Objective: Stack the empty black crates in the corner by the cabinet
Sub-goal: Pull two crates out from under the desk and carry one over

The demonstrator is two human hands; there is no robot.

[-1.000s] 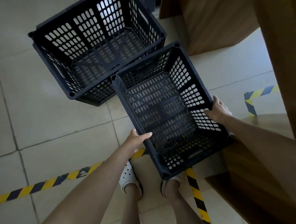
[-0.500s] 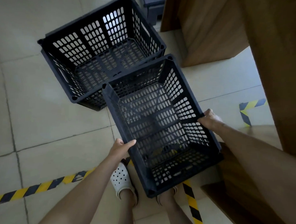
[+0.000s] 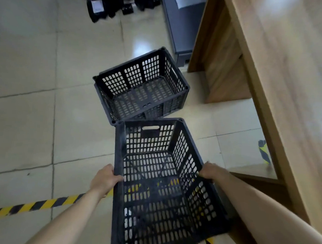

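Observation:
I hold an empty black slotted crate [image 3: 154, 176] in front of me, lifted off the floor and tilted. My left hand [image 3: 104, 179] grips its left rim. My right hand [image 3: 210, 171] grips its right rim. A second empty black crate [image 3: 141, 92] sits on the tiled floor just beyond the held one, close to the foot of a wooden cabinet [image 3: 222, 69]. The far edge of the held crate nearly meets the near corner of the floor crate.
A wooden desk top [image 3: 285, 80] runs along the right. A grey cabinet [image 3: 180, 27] stands behind the floor crate. Yellow-black hazard tape [image 3: 36, 205] crosses the floor at lower left. Dark items [image 3: 113, 5] lie at the far top.
The view has tilted up and forward. The held crate has swung round so its long axis points at the floor crate, which now appears farther off. Both hands still grip the rims.

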